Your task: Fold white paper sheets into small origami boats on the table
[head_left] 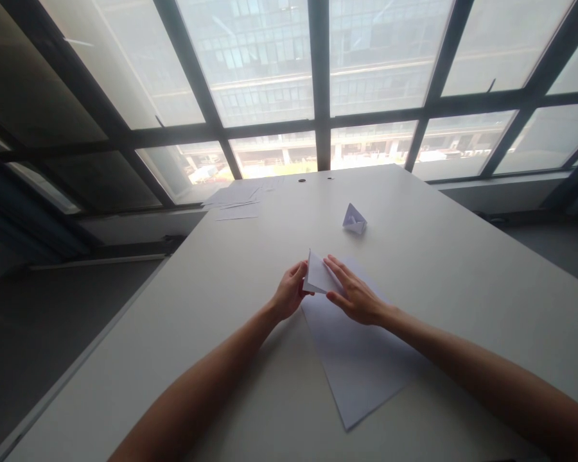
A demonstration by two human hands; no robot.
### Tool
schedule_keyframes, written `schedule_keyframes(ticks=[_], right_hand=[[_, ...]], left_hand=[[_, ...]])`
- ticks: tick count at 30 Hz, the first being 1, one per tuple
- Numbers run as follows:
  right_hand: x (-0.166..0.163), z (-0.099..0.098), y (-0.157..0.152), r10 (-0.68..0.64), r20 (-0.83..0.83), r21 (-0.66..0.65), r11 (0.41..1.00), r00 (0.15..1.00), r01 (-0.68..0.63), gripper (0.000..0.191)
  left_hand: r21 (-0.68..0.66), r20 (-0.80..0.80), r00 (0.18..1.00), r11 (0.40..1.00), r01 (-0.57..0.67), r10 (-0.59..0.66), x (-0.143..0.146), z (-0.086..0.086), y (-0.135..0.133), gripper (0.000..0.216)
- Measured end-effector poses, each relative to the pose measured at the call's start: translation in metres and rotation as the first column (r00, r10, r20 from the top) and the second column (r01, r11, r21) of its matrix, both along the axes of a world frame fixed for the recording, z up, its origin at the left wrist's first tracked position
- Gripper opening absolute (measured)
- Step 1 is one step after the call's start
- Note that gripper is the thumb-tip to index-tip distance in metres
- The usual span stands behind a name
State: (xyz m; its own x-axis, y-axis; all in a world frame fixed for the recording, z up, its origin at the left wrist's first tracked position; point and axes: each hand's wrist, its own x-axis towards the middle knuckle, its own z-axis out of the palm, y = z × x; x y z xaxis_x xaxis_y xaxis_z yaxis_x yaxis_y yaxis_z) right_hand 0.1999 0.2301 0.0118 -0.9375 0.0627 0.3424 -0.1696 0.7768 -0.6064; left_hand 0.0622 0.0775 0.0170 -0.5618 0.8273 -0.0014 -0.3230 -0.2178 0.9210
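Observation:
A piece of folded white paper (319, 274) is between my two hands, above a flat white sheet (361, 359) on the table. My left hand (291, 290) pinches its left edge, thumb on top and fingers partly hidden beneath. From the right, my right hand (354, 292) lies over the folded paper with fingers stretched out and the thumb apart, touching its right side. Beyond the hands stands a small folded paper boat (354, 219), with a pointed peak.
On the white table (173, 346), several loose paper sheets (234, 196) lie at the far left corner. A dark round hole (302, 180) is near the far edge. Large framed windows (321, 83) rise behind the table, and a dark curtain (24, 212) hangs at left.

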Motion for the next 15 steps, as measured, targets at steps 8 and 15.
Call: schedule_keyframes(ticks=[8, 15], right_hand=[[0.002, 0.021, -0.008, 0.018, -0.053, -0.441, 0.897, 0.998, -0.040, 0.059], [-0.004, 0.036, 0.017, -0.152, 0.249, -0.845, 0.449, 0.957, 0.291, 0.036]], left_hand=[[-0.002, 0.015, 0.996, 0.996, -0.091, 0.091, -0.006, 0.002, 0.000, 0.050], [-0.167, -0.107, 0.994, 0.985, -0.046, 0.028, -0.033, 0.020, -0.012, 0.056]])
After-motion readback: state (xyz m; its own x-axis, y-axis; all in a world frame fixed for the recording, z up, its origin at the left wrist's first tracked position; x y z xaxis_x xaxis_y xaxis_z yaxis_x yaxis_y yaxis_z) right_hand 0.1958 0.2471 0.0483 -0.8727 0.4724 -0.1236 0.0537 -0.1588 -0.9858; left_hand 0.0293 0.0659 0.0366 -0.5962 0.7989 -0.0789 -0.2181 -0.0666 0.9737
